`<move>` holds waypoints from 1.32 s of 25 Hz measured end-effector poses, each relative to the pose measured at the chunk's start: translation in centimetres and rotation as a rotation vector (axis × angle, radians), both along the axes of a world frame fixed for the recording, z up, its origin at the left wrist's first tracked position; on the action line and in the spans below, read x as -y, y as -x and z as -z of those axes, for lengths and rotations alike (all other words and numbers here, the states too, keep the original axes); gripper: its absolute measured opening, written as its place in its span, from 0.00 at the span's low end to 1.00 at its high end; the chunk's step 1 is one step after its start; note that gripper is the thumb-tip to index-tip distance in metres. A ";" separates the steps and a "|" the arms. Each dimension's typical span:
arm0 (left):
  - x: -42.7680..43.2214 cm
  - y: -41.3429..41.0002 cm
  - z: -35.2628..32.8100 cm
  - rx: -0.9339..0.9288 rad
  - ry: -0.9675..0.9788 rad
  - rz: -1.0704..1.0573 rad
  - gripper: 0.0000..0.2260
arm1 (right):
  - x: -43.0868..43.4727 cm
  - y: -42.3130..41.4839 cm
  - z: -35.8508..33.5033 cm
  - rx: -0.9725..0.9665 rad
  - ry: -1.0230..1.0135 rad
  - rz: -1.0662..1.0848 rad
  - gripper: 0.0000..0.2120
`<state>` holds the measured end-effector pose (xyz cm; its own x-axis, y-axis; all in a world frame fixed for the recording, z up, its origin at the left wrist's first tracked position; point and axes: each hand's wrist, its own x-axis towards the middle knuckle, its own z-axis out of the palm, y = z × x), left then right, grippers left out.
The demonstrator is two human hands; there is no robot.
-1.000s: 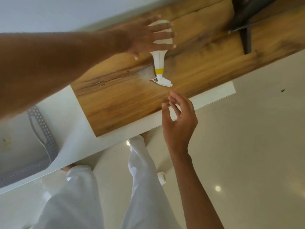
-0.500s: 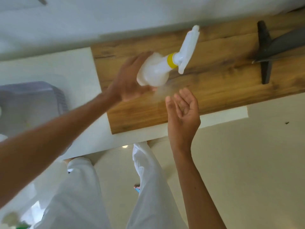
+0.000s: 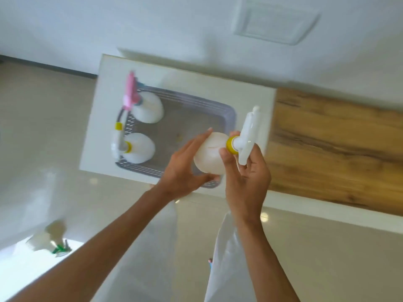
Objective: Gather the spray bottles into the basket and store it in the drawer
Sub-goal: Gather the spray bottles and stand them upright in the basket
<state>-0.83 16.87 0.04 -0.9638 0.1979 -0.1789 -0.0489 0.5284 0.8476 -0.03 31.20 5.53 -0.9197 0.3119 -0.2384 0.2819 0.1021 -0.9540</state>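
A grey perforated basket (image 3: 226,110) sits on a white cabinet top (image 3: 218,83). Two white spray bottles stand in its left end: one with a pink trigger (image 3: 148,107) and one with a yellow collar (image 3: 139,149). A third white spray bottle with a yellow collar and white trigger head (image 3: 210,153) hangs over the basket's right end. My left hand (image 3: 183,168) cups its body from the left. My right hand (image 3: 246,177) grips its neck and trigger from below.
A wooden top (image 3: 338,147) adjoins the white cabinet on the right. Another spray bottle with a green trigger (image 3: 46,241) lies on a white surface at lower left, blurred. My white trousers and the pale tiled floor fill the bottom.
My left hand lifted the bottle off the wooden top and carried it left over the basket. My right hand rose and took hold of its neck. The view swung left.
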 end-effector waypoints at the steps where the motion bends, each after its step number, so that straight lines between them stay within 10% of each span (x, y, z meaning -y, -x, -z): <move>1: 2.0 -0.4 0.1 -0.003 -0.009 -0.046 0.47 | 2.5 0.0 0.2 -0.029 -0.071 -0.015 0.18; 22: 6.3 6.0 11.2 0.237 -0.151 -0.480 0.31 | 12.4 8.1 12.3 -0.089 -0.388 -0.075 0.15; 33: 6.4 4.9 10.0 0.415 -0.241 -0.566 0.41 | 11.2 7.9 12.6 -0.040 -0.338 -0.144 0.23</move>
